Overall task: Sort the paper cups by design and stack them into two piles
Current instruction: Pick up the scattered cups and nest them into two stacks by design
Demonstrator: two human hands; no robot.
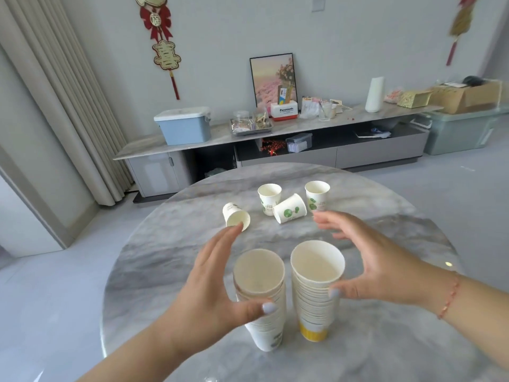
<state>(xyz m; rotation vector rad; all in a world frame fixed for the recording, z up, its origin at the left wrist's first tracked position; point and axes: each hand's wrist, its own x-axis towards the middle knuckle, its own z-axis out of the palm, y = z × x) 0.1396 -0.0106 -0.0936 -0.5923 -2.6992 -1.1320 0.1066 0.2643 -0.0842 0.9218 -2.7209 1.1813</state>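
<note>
Two tall piles of paper cups stand near the front of the round marble table (385,216). The left pile (260,274) is white with a green print, the right pile (316,266) has a yellow band at its base. My left hand (212,274) is spread beside the left pile, its thumb touching the pile's side. My right hand (366,257) is spread beside the right pile, thumb against it. Further back are several loose cups with green prints: one lying on its side (236,215), one upright (269,198), one lying tilted (289,208), one upright (317,194).
Behind the table runs a low grey TV cabinet (358,153) carrying a blue storage box (184,126), a tray (252,128), a framed picture (272,78) and boxes. Curtains (55,92) hang at the left. Pale floor surrounds the table.
</note>
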